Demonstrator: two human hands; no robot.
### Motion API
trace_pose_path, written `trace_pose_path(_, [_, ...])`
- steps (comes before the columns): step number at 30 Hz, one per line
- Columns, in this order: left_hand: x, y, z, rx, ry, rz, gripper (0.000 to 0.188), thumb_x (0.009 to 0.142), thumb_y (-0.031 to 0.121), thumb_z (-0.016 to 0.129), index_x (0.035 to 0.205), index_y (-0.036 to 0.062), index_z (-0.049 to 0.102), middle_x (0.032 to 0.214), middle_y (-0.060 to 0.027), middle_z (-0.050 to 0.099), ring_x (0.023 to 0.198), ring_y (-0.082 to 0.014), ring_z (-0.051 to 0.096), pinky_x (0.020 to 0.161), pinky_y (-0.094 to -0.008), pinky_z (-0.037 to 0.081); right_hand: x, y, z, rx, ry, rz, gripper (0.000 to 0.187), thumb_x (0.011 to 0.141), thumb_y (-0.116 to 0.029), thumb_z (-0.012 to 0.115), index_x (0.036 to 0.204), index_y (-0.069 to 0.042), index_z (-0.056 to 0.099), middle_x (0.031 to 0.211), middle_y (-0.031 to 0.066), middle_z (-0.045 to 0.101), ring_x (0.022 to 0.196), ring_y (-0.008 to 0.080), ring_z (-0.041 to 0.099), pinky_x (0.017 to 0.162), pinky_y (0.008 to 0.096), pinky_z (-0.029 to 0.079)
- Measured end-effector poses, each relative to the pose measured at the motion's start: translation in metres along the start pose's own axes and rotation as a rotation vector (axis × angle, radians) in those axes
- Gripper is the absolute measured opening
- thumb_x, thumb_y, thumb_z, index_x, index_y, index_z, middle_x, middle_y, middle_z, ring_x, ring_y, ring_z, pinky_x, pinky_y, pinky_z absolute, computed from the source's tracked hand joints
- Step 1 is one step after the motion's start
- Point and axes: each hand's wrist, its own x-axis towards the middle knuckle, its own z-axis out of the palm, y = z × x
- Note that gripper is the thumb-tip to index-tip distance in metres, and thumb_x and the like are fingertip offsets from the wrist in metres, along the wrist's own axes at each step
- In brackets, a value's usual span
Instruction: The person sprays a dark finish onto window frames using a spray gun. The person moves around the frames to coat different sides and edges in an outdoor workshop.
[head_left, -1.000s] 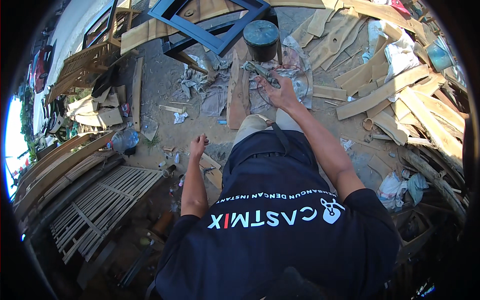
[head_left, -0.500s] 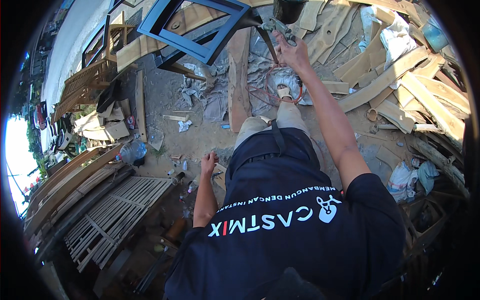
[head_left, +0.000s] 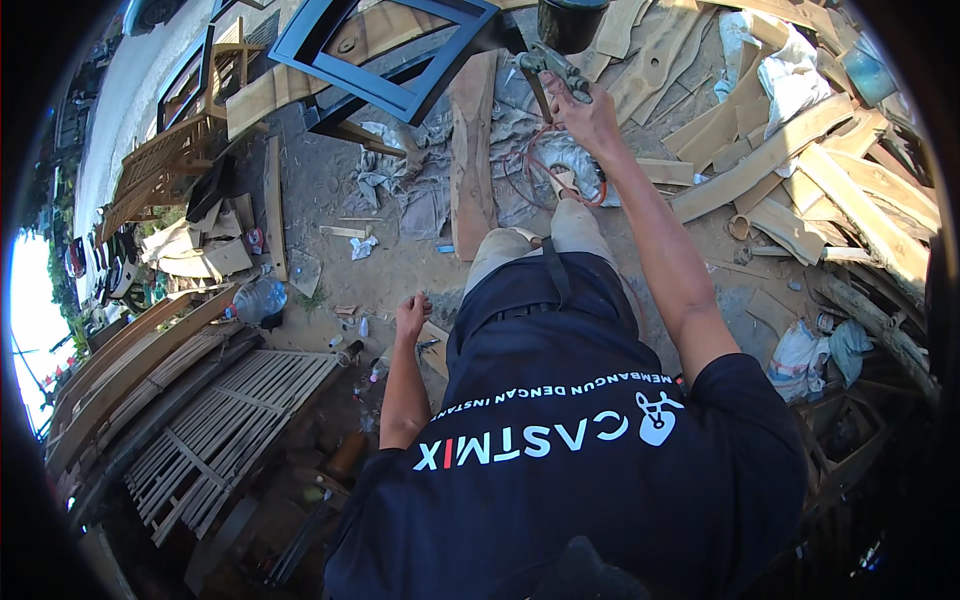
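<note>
My right hand point(head_left: 585, 118) is stretched out ahead, its fingers wrapped around a metal spray gun point(head_left: 552, 68). The gun points left, close to the right corner of a dark blue-black rectangular frame point(head_left: 425, 95). That frame lies tilted over a long wooden plank point(head_left: 262, 103), raised off the ground. A reddish hose point(head_left: 530, 160) loops below the gun, beside my foot. My left hand point(head_left: 412, 314) hangs low at my left side, fingers curled in, with nothing visible in it.
A dark bucket point(head_left: 572, 25) stands just beyond the gun. Piled wood slabs point(head_left: 765, 180) fill the right side. Crumpled sheeting point(head_left: 425, 205) and a board point(head_left: 472, 160) lie on the ground ahead. On the left are a slatted bamboo panel point(head_left: 225, 430) and a large plastic bottle point(head_left: 262, 302).
My right hand and the spray gun have shifted slightly, the gun still beside the frame's corner. My left hand has swung a little left and forward. The view has moved slightly.
</note>
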Motion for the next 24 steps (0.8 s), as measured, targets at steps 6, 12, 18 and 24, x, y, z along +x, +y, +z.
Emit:
trace_pose_path(6, [0.003, -0.008, -0.009, 0.010, -0.008, 0.009, 0.040, 0.100, 0.038, 0.055, 0.100, -0.0009, 0.065, 0.081, -0.0075, 0.068, 0.071, -0.0139, 0.065, 0.058, -0.0258, 0.047, -0.048, -0.014, 0.025, -0.002, -0.121, -0.149, 0.038, 0.092, -0.031, 0.072, 0.108, 0.003, 0.070, 0.086, 0.0126, 0.074, 0.078, 0.0141, 0.068, 0.073, 0.0309, 0.052])
trace_pose_path(12, [0.001, -0.015, -0.017, 0.042, -0.007, -0.010, 0.042, 0.100, 0.040, 0.053, 0.103, 0.0002, 0.066, 0.085, -0.0073, 0.070, 0.075, -0.0154, 0.068, 0.064, -0.0288, 0.049, -0.077, -0.005, 0.051, 0.054, -0.267, -0.231, 0.035, 0.094, -0.029, 0.070, 0.112, 0.001, 0.070, 0.098, 0.0163, 0.074, 0.089, 0.0201, 0.070, 0.081, 0.0356, 0.052])
trace_pose_path(18, [-0.003, -0.009, -0.023, 0.099, -0.007, -0.016, 0.044, 0.100, 0.043, 0.052, 0.107, 0.0026, 0.067, 0.088, -0.0063, 0.071, 0.079, -0.0157, 0.069, 0.068, -0.0314, 0.050, -0.077, 0.020, 0.060, -0.121, -0.317, -0.118, 0.040, 0.096, -0.026, 0.068, 0.120, 0.006, 0.064, 0.097, 0.0135, 0.073, 0.086, 0.0115, 0.065, 0.078, 0.0294, 0.052])
trace_pose_path(24, [-0.009, -0.016, -0.027, 0.096, 0.007, -0.023, 0.045, 0.099, 0.044, 0.053, 0.107, 0.0021, 0.067, 0.089, -0.0064, 0.071, 0.080, -0.0153, 0.069, 0.068, -0.0299, 0.050, -0.045, 0.028, 0.046, 0.284, -0.088, -0.165, 0.040, 0.094, -0.034, 0.071, 0.110, 0.002, 0.068, 0.084, 0.0077, 0.070, 0.071, 0.0081, 0.058, 0.069, 0.0273, 0.050])
